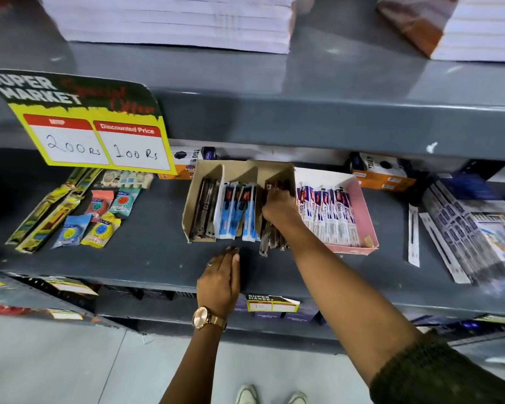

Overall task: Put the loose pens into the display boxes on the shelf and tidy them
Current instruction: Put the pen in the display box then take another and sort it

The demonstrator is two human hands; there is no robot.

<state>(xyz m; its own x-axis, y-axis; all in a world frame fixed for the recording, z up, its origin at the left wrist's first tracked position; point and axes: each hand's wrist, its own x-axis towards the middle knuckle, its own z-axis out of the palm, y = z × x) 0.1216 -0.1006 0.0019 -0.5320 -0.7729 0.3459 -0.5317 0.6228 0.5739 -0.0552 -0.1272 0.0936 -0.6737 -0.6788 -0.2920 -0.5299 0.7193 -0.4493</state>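
Left hand flat on grey metal shelf edge, fingers together, holding nothing. Beyond it, right hand fingers clamped on bundle of dark packaged pens, long axis near-to-far, entering right slot of brown cardboard display box; right hand nearer.

I log grey metal shelving, tiered, paint chipped at the upper shelf's front edge. Pale grey floor below. Yellow price sign hangs from the upper shelf's left front edge. White paper stacks along its back edge.
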